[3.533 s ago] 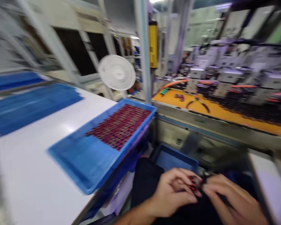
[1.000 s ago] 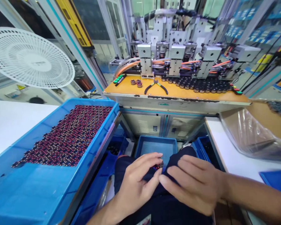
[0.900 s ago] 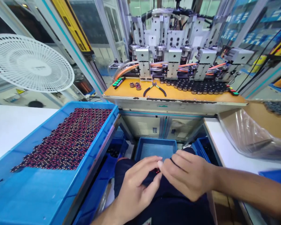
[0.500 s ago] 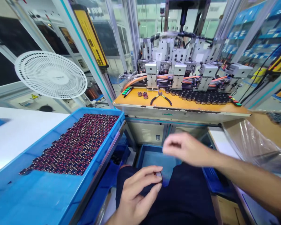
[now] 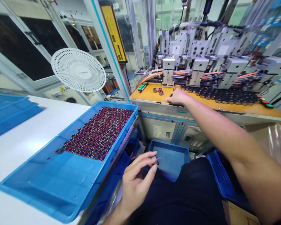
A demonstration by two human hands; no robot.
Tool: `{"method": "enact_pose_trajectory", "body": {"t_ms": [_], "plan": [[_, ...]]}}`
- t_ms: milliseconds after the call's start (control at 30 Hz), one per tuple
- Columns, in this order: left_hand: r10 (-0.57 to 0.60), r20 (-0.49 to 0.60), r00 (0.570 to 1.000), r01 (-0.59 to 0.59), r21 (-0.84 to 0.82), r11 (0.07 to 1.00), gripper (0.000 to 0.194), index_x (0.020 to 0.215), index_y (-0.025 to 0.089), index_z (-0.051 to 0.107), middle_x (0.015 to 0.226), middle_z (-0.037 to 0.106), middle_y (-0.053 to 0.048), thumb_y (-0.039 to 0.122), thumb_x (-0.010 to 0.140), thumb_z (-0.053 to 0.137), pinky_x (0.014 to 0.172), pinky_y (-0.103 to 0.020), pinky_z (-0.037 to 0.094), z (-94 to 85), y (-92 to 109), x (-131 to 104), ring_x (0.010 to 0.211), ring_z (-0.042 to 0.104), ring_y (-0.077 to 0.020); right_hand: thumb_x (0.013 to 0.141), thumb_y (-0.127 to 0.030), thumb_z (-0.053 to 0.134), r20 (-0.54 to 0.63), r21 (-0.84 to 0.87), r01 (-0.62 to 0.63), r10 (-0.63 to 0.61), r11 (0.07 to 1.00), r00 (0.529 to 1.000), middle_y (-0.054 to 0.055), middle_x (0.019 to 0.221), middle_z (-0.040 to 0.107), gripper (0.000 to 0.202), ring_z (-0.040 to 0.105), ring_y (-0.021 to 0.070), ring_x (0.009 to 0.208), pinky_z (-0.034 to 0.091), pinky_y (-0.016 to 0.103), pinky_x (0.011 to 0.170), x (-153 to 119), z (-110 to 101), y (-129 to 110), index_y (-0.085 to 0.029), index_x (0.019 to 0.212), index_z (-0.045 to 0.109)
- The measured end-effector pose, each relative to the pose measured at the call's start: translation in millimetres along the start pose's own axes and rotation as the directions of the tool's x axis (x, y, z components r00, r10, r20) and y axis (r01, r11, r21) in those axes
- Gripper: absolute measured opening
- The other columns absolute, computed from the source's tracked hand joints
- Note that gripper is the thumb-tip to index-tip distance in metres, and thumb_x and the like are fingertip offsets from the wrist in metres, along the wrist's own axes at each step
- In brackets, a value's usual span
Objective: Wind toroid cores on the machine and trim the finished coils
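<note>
My left hand (image 5: 140,178) is above my lap, pinching a small round coil part (image 5: 156,160) between thumb and fingertips. A thin reddish wire end sticks out from the part to the right. With the arm stretched forward, my right hand (image 5: 179,96) is at the front of the orange worktop (image 5: 145,96), its fingers closed around the pliers (image 5: 171,94). The hand covers most of the pliers. Just left of it, three small round copper-coloured parts (image 5: 158,91) sit together on the worktop.
To the left, a blue tray (image 5: 44,200) holds many dark parts with red and pale dots. A blue bin (image 5: 170,147) stands below, between my knees and the cabinet. Machine fixtures (image 5: 199,67) line the worktop's back, behind rows of black round parts (image 5: 221,95). A white fan (image 5: 79,70) stands at left.
My right hand has moved from above my lap forward to the pliers on the worktop and closed on them. The left hand still pinches the coil part. The view has turned left.
</note>
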State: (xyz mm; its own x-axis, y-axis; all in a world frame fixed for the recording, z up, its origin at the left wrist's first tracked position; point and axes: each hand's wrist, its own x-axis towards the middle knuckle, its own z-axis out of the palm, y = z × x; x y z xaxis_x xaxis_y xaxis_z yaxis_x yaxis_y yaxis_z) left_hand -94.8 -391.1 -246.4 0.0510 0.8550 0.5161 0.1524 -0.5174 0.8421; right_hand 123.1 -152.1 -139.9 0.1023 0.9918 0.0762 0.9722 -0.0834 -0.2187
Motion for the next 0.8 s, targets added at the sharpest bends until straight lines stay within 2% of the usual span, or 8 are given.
{"method": "enact_pose_trajectory", "body": {"t_ms": [100, 233, 400, 467, 533, 567, 667, 800], "plan": [[-0.009, -0.006, 1.0, 0.009, -0.018, 1.0, 0.023, 0.097, 0.024, 0.074, 0.11, 0.076, -0.007, 0.007, 0.082, 0.069, 0.086, -0.03, 0.06, -2.2, -0.8, -1.4, 0.102, 0.072, -0.0211, 0.077, -0.038, 0.075, 0.077, -0.097, 0.08, -0.073, 0.992, 0.994, 0.021, 0.107, 0.067, 0.048, 0.064, 0.031, 0.096, 0.049, 0.038, 0.082, -4.1, -17.8, 22.4, -0.004, 0.11, 0.065], [-0.022, -0.006, 1.0, 0.022, -0.053, 0.998, 0.024, 0.097, 0.024, 0.075, 0.11, 0.076, -0.007, 0.006, 0.081, 0.069, 0.085, -0.029, 0.06, 2.5, 0.8, -2.3, 0.102, 0.072, -0.0202, 0.071, -0.024, 0.076, 0.122, -0.21, 0.188, -0.165, 0.959, 0.979, 0.016, 0.103, 0.067, 0.043, 0.063, 0.0299, 0.093, 0.049, 0.036, 0.08, -29.8, -29.3, 51.6, -0.008, 0.11, 0.065], [-0.055, -0.015, 0.998, 0.053, -0.108, 0.993, 0.024, 0.098, 0.023, 0.076, 0.11, 0.076, -0.008, 0.007, 0.082, 0.068, 0.084, -0.028, 0.06, 10.6, 4.5, -4.6, 0.103, 0.072, -0.0198, 0.077, -0.013, 0.062, -0.027, -0.239, 0.291, -0.305, 0.927, 0.952, 0.023, 0.123, 0.053, 0.057, 0.054, 0.0341, 0.113, 0.046, 0.041, 0.093, -110.0, 4.1, 85.0, -0.005, 0.132, 0.048], [-0.056, -0.013, 0.998, 0.054, -0.126, 0.991, 0.024, 0.098, 0.024, 0.075, 0.11, 0.076, -0.007, 0.006, 0.083, 0.068, 0.084, -0.027, 0.06, 12.6, 5.4, -5.6, 0.103, 0.071, -0.0189, 0.077, -0.013, 0.06, -0.131, -0.01, 0.412, -0.41, 0.911, 0.903, 0.019, 0.117, 0.053, 0.057, 0.057, 0.0281, 0.101, 0.049, 0.037, 0.087, -156.6, 29.5, 96.0, -0.007, 0.132, 0.047], [-0.05, -0.002, 0.999, 0.049, -0.13, 0.99, 0.026, 0.099, 0.024, 0.075, 0.11, 0.075, -0.006, 0.005, 0.083, 0.067, 0.086, -0.026, 0.06, 14.5, 5.6, -6.2, 0.104, 0.071, -0.018, 0.082, -0.016, 0.056, -0.105, 0.317, 0.431, -0.421, 0.845, 0.901, 0.009, 0.096, 0.057, 0.037, 0.057, 0.0191, 0.078, 0.051, 0.031, 0.072, -206.8, 54.8, 102.9, -0.015, 0.119, 0.053], [-0.046, 0.007, 0.999, 0.047, -0.128, 0.991, 0.027, 0.099, 0.025, 0.075, 0.11, 0.075, -0.005, 0.005, 0.083, 0.067, 0.086, -0.026, 0.059, 15.5, 5.6, -6.3, 0.104, 0.071, -0.0177, 0.084, -0.017, 0.055, -0.045, 0.456, 0.382, -0.408, 0.804, 0.912, 0.006, 0.089, 0.057, 0.03, 0.056, 0.0171, 0.074, 0.05, 0.028, 0.069, -231.6, 65.5, 104.3, -0.017, 0.115, 0.054], [-0.039, 0.034, 0.999, 0.042, -0.11, 0.993, 0.029, 0.101, 0.025, 0.074, 0.111, 0.075, -0.005, 0.004, 0.083, 0.066, 0.088, -0.027, 0.059, 20.6, 5.6, -5.9, 0.104, 0.071, -0.0173, 0.093, -0.02, 0.051, 0.167, 0.797, 0.137, -0.433, 0.588, 0.886, 0.004, 0.095, 0.059, 0.04, 0.06, 0.015, 0.084, 0.051, 0.027, 0.078, -294.2, 85.1, 100.9, -0.023, 0.132, 0.043], [-0.002, 0.063, 0.998, 0.007, -0.084, 0.996, 0.031, 0.102, 0.024, 0.073, 0.113, 0.074, -0.005, 0.001, 0.083, 0.065, 0.087, -0.027, 0.059, 31.4, 7.3, -5.2, 0.103, 0.071, -0.0172, 0.092, -0.01, 0.048, 0.194, 0.958, -0.052, -0.508, 0.281, 0.839, 0.005, 0.115, 0.057, 0.062, 0.06, 0.0145, 0.1, 0.05, 0.033, 0.094, -333.5, 87.9, 92.2, -0.034, 0.146, 0.03]]}}
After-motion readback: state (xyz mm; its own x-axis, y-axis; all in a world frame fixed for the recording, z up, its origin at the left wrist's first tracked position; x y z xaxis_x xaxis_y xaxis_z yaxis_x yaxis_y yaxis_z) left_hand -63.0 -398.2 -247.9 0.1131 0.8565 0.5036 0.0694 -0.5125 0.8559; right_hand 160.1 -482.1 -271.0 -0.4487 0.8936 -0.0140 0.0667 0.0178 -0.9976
